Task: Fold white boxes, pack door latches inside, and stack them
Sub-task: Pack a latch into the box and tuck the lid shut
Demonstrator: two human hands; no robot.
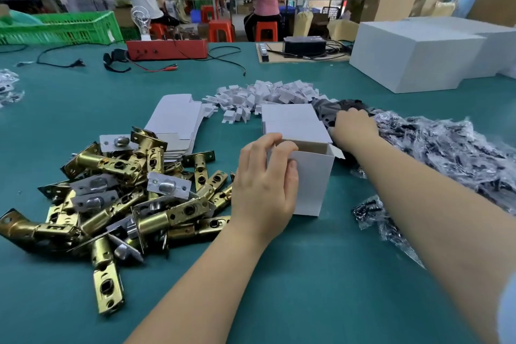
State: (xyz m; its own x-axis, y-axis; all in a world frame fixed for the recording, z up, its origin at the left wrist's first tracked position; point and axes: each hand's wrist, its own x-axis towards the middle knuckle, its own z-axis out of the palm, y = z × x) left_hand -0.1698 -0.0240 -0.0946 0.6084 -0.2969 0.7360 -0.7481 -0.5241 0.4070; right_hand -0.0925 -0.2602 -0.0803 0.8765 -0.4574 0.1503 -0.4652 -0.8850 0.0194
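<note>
A small white box [314, 176] stands upright on the green table [307, 274], its top flap tilted back and open. My left hand [265, 184] grips its left side, fingers curled over the rim. My right hand [353, 127] reaches past the box into a pile of clear plastic bags with dark hardware [446, 148], fingers curled down on a dark piece; what it holds is hidden. A heap of brass door latches [125, 198] lies to the left. Flat unfolded white boxes [176, 123] are stacked behind the latches.
A pile of small white cardboard inserts [268, 98] lies behind the box. Large white foam blocks [418, 56] sit far right. A red tester box [167, 49] with cables and a green crate [61, 28] stand at the back. People sit at tables beyond.
</note>
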